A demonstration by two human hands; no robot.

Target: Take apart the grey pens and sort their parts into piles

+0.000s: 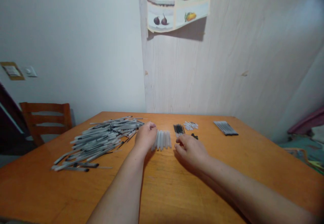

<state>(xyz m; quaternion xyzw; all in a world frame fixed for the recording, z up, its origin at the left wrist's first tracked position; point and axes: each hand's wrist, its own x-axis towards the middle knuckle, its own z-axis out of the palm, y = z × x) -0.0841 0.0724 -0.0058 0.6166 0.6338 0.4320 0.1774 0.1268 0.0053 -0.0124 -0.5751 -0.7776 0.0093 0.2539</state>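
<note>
My left hand (147,135), fingers curled together, rests at the left edge of a row of translucent pale tubes (163,140) that look like pen barrels. Whatever its fingertips may hold is hidden. To the right of that row is my right hand (192,149), its fingers bent inward and thumb side toward the tubes; any small thing in the pinch cannot be made out. Just beyond its fingers lies a row of thin black sticks (179,129) with pale lower ends. Small black pieces (194,136) and a little heap of whitish pieces (190,126) lie behind this hand.
A big loose heap of grey-white pens (101,139) with dark ends covers the table's left side. At the back right is a neat row of similar pens (225,128). A wooden chair (48,119) stands beyond the left edge; a wall closes off the table's (167,190) far side.
</note>
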